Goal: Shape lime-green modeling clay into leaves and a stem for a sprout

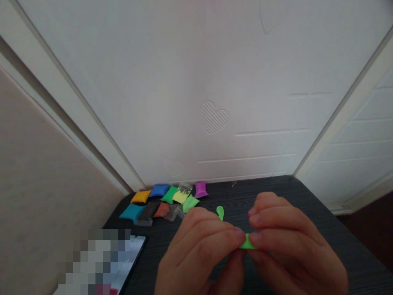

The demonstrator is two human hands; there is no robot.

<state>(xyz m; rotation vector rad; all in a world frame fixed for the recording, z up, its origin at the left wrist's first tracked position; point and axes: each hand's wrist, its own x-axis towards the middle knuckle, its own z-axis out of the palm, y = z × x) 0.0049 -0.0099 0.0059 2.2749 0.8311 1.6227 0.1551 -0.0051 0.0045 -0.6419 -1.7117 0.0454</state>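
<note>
Fingers (pixel 225 238) of the bare left hand (pixel 202 248) and bare right hand (pixel 296 241) pinch opposite ends of a small, flat, lime-green piece (pixel 247 242) over a black, streaky-grained tabletop (pixel 242 196); just beyond the left hand I see a lime-green, rounded scrap (pixel 220 212), and farther left, multicoloured pillow-shaped plastic packets (pixel 161 209) near a black-edged lit screen (pixel 132 256)

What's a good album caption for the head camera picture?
Left hand and right hand pinch a small green piece over a dark table, colorful packets beyond.
</note>
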